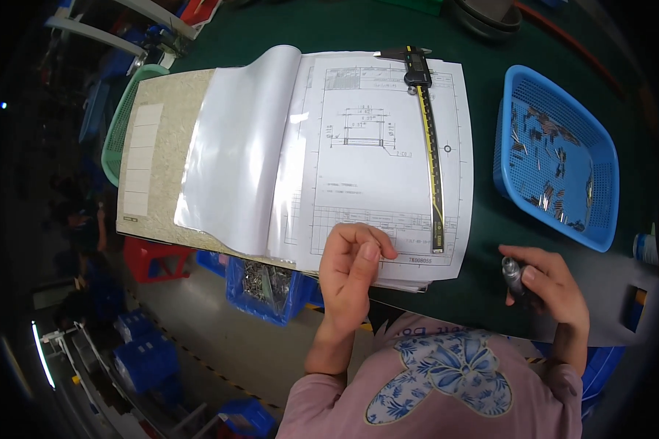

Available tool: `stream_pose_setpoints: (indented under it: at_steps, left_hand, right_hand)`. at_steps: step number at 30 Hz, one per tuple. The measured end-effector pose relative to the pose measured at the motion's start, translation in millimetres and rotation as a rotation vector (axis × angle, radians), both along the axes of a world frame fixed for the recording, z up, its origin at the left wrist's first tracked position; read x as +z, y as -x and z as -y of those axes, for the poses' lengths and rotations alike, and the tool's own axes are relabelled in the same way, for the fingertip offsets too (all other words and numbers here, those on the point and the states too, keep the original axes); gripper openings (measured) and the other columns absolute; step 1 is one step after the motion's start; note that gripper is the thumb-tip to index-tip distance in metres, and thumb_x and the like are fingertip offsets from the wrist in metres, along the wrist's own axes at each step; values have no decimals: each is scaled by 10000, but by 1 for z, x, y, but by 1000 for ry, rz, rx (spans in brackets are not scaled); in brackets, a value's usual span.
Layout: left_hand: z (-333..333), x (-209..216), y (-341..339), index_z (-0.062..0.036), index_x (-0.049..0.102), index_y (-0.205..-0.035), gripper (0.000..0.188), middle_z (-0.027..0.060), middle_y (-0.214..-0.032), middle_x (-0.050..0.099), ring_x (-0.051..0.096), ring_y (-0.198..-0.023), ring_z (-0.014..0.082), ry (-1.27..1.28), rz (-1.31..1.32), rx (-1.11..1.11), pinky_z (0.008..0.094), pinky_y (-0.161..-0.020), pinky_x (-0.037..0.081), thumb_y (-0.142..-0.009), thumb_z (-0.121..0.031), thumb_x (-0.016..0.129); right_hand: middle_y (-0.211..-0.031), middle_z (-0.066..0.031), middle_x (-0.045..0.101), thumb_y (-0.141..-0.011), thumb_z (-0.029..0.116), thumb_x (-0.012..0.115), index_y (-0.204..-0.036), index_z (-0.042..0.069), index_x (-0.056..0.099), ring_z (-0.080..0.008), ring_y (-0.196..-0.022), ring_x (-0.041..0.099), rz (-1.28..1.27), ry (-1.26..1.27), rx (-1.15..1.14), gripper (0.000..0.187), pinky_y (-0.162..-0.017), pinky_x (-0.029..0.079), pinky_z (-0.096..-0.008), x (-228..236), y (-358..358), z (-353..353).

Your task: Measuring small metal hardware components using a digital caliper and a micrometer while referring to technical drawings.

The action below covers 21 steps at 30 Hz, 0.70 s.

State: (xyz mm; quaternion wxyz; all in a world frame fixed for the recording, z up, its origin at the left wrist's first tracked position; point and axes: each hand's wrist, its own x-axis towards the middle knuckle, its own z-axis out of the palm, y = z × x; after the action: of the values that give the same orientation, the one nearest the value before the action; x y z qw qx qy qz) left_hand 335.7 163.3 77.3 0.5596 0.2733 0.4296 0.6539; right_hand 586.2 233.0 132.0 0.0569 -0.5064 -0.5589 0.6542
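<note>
- One metal cylinder in the head view sits in your right hand, fingers wrapped round it, near the bench's front edge, just before the blue basket.
- Judging by its dull shine, expect it stiff, fairly weighty, perhaps slippery; hold its thick body, below the narrow tip.
- Your left hand is curled in, thumb against forefinger; whether it pinches something small, you cannot tell.
- Your fingers hide the cylinder's lower end; the basket's pins blur together.

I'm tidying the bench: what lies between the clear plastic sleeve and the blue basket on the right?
In the head view, a drawing sheet with a digital caliper lying on it, then a strip of green tabletop.
</note>
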Motion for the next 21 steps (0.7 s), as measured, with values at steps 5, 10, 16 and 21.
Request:
stream_pose_setpoints:
  at_steps: [5, 10, 16, 21]
  left_hand:
    - [-24, 5, 33, -24, 421, -866, 79, 113, -974, 559, 499, -506, 159, 170, -1051, 84, 273, -473, 408, -864, -97, 453]
    - [-50, 0, 43, -41, 414, -841, 83, 182, -1209, 460, 552, -515, 291, 31, -1587, -11, 336, -432, 411, -803, -61, 486]
    - [-57, -9, 43, -39, 407, -826, 100, 189, -1212, 454, 548, -496, 295, 57, -1670, -52, 348, -428, 420, -803, -86, 492]
    - [-59, -17, 41, -39, 416, -814, 102, 186, -1211, 454, 548, -483, 280, 59, -1688, -44, 343, -416, 421, -801, -95, 500]
  right_hand:
    - [-555, -176, 534, -831, 320, 452, -1186, -73, 417, -338, -583, 567, 465, -323, 193, 532, -589, 436, -370, -3, -5, 6]
    - [-503, -138, 533, -814, 313, 472, -1188, -80, 412, -312, -531, 565, 671, -415, 336, 546, -546, 442, -375, -10, -11, 11]
    - [-480, -130, 521, -791, 310, 509, -1160, -150, 390, -289, -441, 541, 655, -431, 367, 602, -455, 427, -368, -21, -8, 15]
    - [-474, -140, 509, -784, 320, 520, -1137, -193, 372, -291, -413, 525, 712, -568, 439, 640, -419, 411, -377, -33, -8, 21]
